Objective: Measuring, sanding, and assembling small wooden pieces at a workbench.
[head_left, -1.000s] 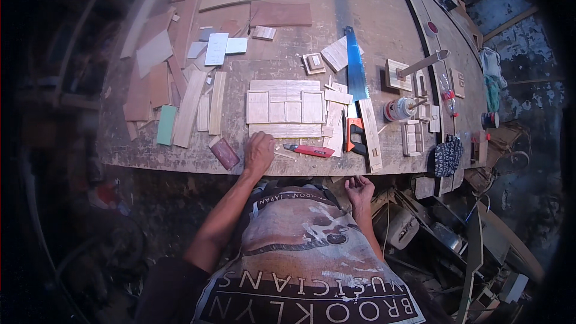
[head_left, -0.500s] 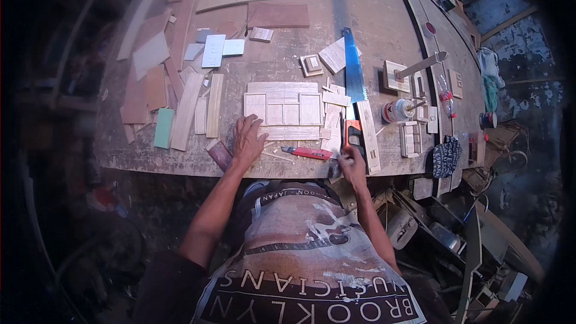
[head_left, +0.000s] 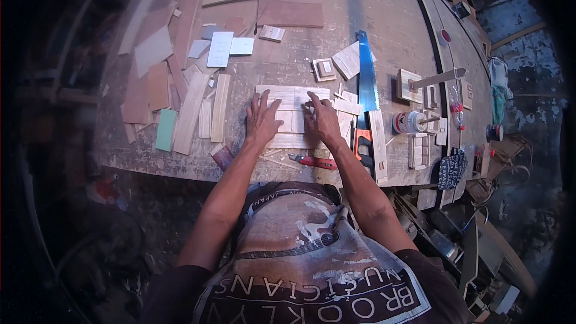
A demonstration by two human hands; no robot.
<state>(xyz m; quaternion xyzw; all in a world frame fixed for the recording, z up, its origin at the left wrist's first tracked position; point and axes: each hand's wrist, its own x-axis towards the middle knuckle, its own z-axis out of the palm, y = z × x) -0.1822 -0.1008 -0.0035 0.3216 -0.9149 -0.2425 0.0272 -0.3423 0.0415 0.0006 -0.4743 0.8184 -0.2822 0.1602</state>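
A small pale wooden panel (head_left: 288, 122) with raised strips framing it lies flat on the workbench in front of me. My left hand (head_left: 262, 121) rests over its left side, fingers spread. My right hand (head_left: 324, 123) lies over its right side with fingers apart, partly curled at the tips, covering that edge. Just below the panel sits a red utility knife (head_left: 318, 162), near my right wrist. To the right, a handsaw (head_left: 367, 84) with a blue blade and an orange-and-black handle lies beside a long wood strip (head_left: 377, 144). Thin wood pieces (head_left: 347, 107) lie between panel and saw.
Wood boards and offcuts (head_left: 191, 111) cover the bench's left side, with a green block (head_left: 165, 129) among them. White cards (head_left: 220, 49) lie farther back. On the right are a glue jar (head_left: 408, 122), small wooden frames (head_left: 419, 151) and a dark patterned cloth (head_left: 453, 168).
My right hand has moved from beside the saw handle up and left onto the panel's right side. My left hand has slid farther up onto the panel's left side.
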